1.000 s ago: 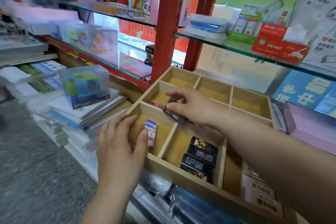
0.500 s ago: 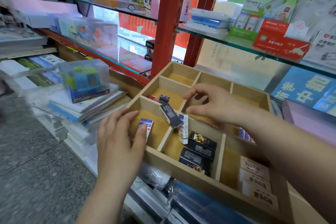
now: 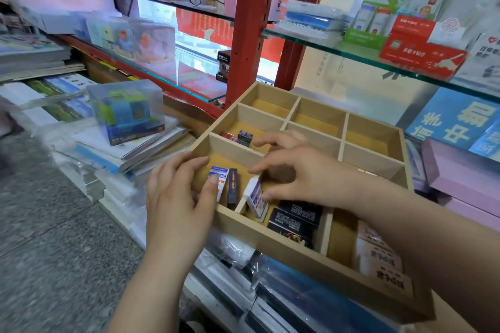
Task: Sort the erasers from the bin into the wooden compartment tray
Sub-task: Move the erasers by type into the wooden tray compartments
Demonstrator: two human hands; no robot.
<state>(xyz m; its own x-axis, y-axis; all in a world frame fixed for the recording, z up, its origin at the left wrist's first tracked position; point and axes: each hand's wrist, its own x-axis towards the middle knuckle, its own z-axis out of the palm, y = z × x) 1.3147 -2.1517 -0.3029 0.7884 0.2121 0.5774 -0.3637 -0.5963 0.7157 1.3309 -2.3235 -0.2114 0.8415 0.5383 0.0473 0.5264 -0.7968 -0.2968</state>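
The wooden compartment tray [image 3: 273, 238] sits on stacked stationery. My left hand [image 3: 178, 197] lies over its near-left corner, the thumb pressing a white-and-blue eraser [image 3: 222, 174] that stands in the near-left compartment beside a dark eraser [image 3: 232, 189]. My right hand [image 3: 305, 170] hovers over the tray's middle with fingers spread and curved. Its thumb touches a white eraser [image 3: 255, 200] that leans on the divider. Black erasers [image 3: 295, 222] lie in the near-middle compartment and cream erasers [image 3: 378, 259] in the near-right one. A red eraser [image 3: 229, 136] and a dark one [image 3: 244, 138] sit in the compartment behind.
A clear box with a blue-green cube [image 3: 127, 111] stands on piled books to the left. Red shelf posts [image 3: 249, 30] and glass shelves [image 3: 378, 59] rise just behind the tray. Pink boxes [image 3: 465, 176] lie at the right, grey floor at the lower left.
The dark eraser that lay across the divider now stands in the near-left compartment beside the white-and-blue one. My right hand drew back toward me. The white eraser now tilts against the divider.
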